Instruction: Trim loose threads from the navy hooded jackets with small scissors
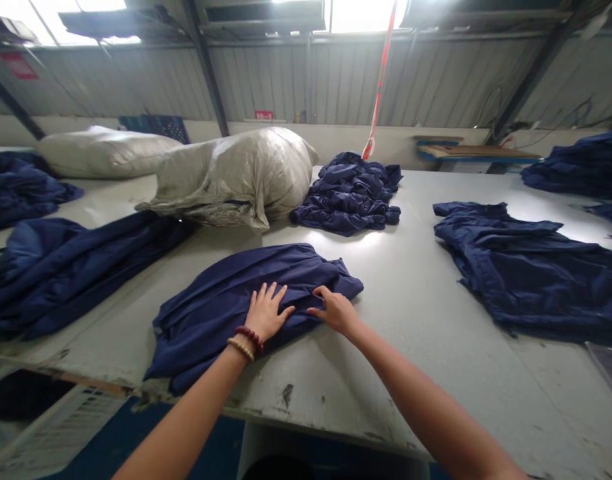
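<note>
A dark blue garment (211, 300) lies folded on the pale worktable (406, 367), near its front edge. My left hand (267, 312) rests flat on the middle of the cloth with its fingers spread, two beaded bracelets at the wrist. Close by, my right hand (333, 310) is at the garment's right part, thumb and forefinger apart with a gap between them; its other fingers are curled and partly hidden. Neither hand is seen gripping the cloth.
Behind the garment sit a bulging pale sack (256, 173) and a crumpled navy pile (353, 193). More navy cloth lies left (76, 267) and right (536, 273). A red-and-white strip (381, 80) hangs down at the back.
</note>
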